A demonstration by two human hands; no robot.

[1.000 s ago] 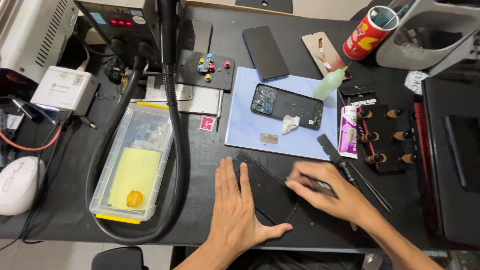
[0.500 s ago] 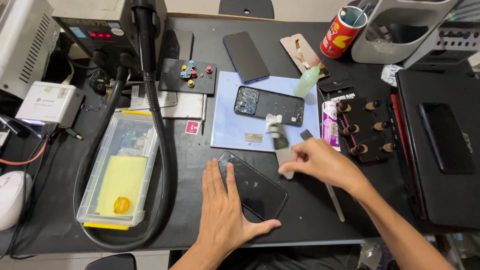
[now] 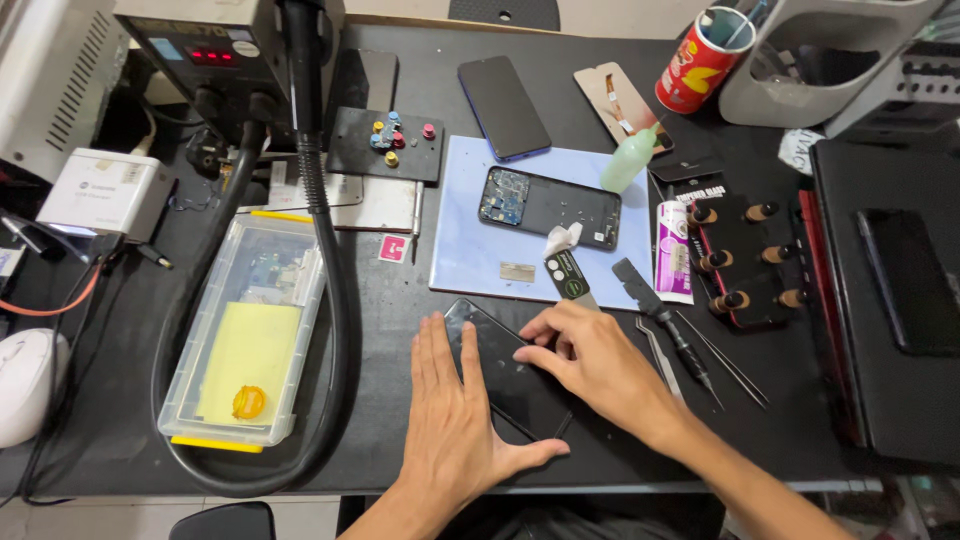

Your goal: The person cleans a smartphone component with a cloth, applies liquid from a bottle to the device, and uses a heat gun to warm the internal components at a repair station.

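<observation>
My left hand [image 3: 452,410] lies flat, fingers spread, on a black phone screen panel [image 3: 505,370] near the desk's front edge. My right hand [image 3: 590,358] grips a flat scraper tool [image 3: 568,275] with a black handle, its end at the panel's upper edge. Behind them, an opened phone body [image 3: 550,207] with bare circuitry rests on a light blue mat [image 3: 470,250]. A crumpled white wipe [image 3: 562,238] sits by the phone body.
A black screwdriver [image 3: 665,330] and tweezers [image 3: 725,365] lie right of my right hand. A clear plastic box [image 3: 250,330], thick black hose [image 3: 335,300], hot-air station [image 3: 200,45], red can [image 3: 695,60], green bottle [image 3: 630,160], spare phones [image 3: 503,105] and a black device [image 3: 900,300] surround them.
My right hand left the tools at the right, picked up the scraper near the mat, and brought it to the panel's top edge. The left hand stayed pressed on the panel.
</observation>
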